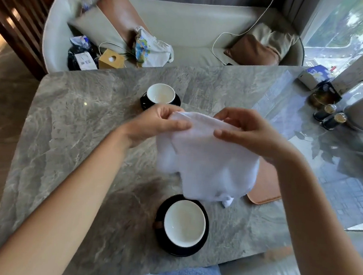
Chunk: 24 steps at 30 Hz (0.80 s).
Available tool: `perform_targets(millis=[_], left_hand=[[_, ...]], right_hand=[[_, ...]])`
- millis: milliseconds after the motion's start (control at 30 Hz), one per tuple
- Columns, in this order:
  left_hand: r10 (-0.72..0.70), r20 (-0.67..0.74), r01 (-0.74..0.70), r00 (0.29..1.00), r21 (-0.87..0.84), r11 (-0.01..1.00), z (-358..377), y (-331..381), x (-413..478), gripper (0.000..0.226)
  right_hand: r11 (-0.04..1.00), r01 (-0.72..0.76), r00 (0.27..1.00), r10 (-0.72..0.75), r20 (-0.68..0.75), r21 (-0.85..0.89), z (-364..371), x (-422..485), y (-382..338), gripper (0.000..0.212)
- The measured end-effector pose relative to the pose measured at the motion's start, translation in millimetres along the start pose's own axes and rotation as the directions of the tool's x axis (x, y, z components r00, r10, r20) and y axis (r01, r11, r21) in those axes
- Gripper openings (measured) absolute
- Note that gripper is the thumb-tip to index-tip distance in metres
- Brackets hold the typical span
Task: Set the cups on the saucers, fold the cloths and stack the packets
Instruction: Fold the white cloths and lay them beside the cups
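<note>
White cloth [207, 159] at frame centre, held above the surface [80, 118], unfolded.
Left hand [155, 124] and right hand [246, 133] each grip its top edge; advise matching corners before creasing.

Grey marble table [73, 116]; beyond its far edge, a cream sofa [185, 22] with brown cushions [253, 50]; daylit window [345, 31] at right.
</note>
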<state>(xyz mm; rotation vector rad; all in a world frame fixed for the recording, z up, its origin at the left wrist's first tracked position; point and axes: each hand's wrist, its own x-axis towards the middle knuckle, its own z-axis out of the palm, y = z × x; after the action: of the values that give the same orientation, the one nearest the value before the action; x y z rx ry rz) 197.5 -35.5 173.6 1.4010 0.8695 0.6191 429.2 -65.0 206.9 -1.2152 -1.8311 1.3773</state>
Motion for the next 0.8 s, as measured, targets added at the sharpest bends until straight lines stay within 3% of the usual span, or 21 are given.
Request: perform_targets(millis=[100, 167, 300, 400, 500, 600, 667, 700, 767, 800], left_hand=[[0.08, -0.083, -0.089, 0.993, -0.114, 0.989, -26, 6, -20, 0.002], [0.107, -0.085, -0.119, 0.991, -0.161, 0.98, -45, 10, -35, 0.018], [0.104, -0.011, -0.105, 0.994, -0.122, 0.987, -75, 18, -72, 0.028], [-0.011, 0.002, 0.01, 1.0, 0.102, 0.995, -97, 16, -96, 0.024], [-0.228, 0.029, 0.197, 0.973, 0.404, 0.893, -116, 9, -121, 0.022], [-0.293, 0.034, 0.245, 0.956, 0.457, 0.855, -129, -5, -147, 0.019], [-0.221, 0.004, 0.209, 0.975, 0.302, 0.93, -135, -21, -163, 0.025], [-0.178, -0.057, 0.184, 0.982, 0.12, 0.976, -139, -32, -170, 0.034], [-0.122, -0.232, 0.058, 0.965, -0.268, 0.962, -141, -53, -181, 0.03], [-0.121, -0.317, -0.01, 0.941, -0.382, 0.924, -140, -63, -185, 0.022]], right_hand=[[0.994, -0.015, 0.989, 0.03, 0.148, -0.106, -16, -3, -11, 0.045], [0.993, 0.004, 0.978, 0.021, 0.208, -0.118, -24, -2, -18, 0.059], [0.998, 0.059, 0.963, -0.049, 0.265, -0.032, -29, 12, -27, 0.057], [0.996, 0.07, 0.959, -0.085, 0.271, 0.063, -19, 29, -27, 0.046], [0.99, 0.053, 0.935, -0.095, 0.342, 0.132, 0, 46, -24, 0.042], [0.968, -0.008, 0.903, -0.101, 0.418, 0.25, 19, 61, -20, 0.034], [0.935, -0.061, 0.887, -0.11, 0.449, 0.349, 33, 71, -16, 0.03], [0.916, -0.086, 0.884, -0.111, 0.454, 0.393, 40, 77, -13, 0.029], [0.88, -0.137, 0.885, -0.098, 0.456, 0.456, 55, 89, -6, 0.029], [0.865, -0.169, 0.884, -0.078, 0.46, 0.472, 63, 96, -1, 0.031]])
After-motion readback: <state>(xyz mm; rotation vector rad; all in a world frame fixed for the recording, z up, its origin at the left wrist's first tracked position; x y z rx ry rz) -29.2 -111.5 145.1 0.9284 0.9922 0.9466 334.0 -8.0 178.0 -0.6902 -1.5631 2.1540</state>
